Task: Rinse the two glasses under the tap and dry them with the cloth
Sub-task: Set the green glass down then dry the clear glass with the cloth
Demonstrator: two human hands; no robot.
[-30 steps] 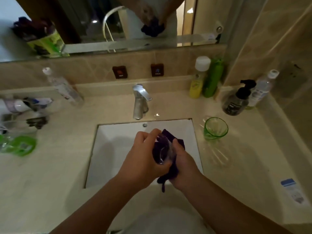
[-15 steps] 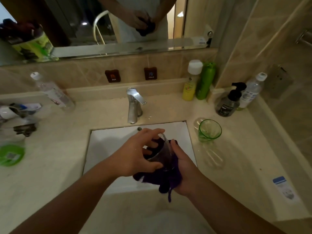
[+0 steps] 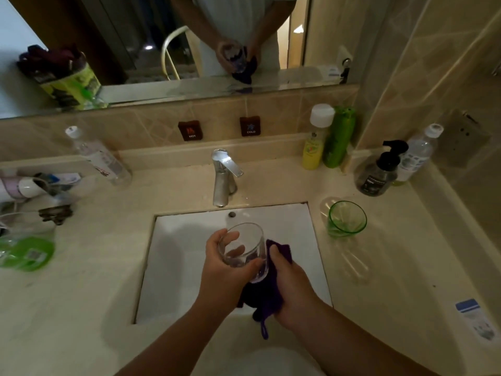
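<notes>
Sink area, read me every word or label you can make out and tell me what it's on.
"HOT": left brown tag on the wall tiles.
"COLD": right brown tag beside it.
Too blurred or small to read: labels on the clear bottle, yellow bottle, pump bottle, the blue-and-white sachet and the green packet.

On the beige tabletop, everything is placed relative to the white sink basin. Behind its right corner stand a yellow bottle and a green bottle touching, farther right a black pump bottle beside a clear bottle. Left of the basin a clear bottle lies tilted, near a green packet.
</notes>
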